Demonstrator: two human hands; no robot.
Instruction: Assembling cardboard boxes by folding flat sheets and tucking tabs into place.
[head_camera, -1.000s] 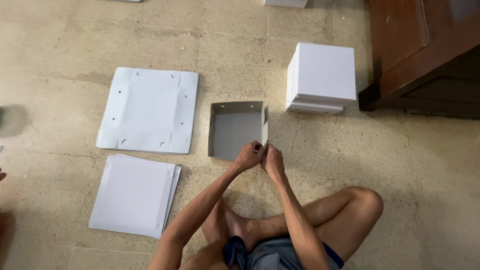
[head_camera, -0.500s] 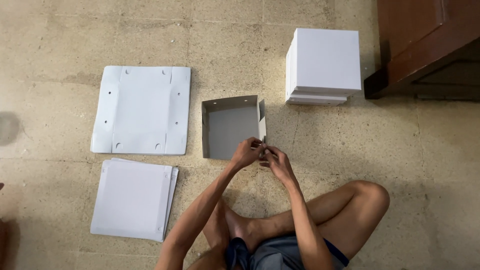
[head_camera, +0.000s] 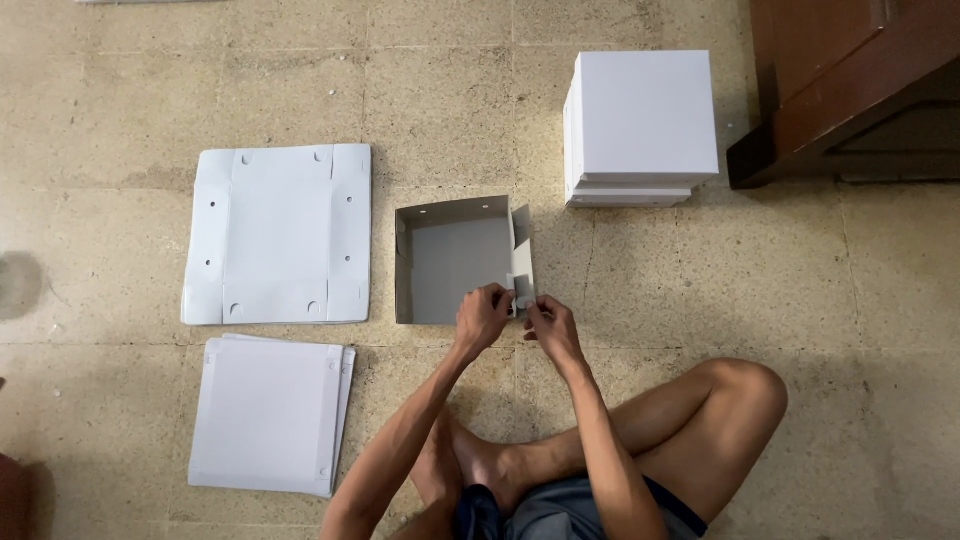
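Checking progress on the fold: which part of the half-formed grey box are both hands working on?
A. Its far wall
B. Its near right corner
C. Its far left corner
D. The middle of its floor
B: the left hand and right hand pinch a small flap at the near right corner of the half-formed box.

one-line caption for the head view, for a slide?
Seated person's left hand and right hand pinch a corner flap of a half-folded white box on the floor.

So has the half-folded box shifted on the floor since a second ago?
No. The half-folded box sits in the same spot relative to the flat cardboard sheet and the stack of finished boxes; only the camera view moved.
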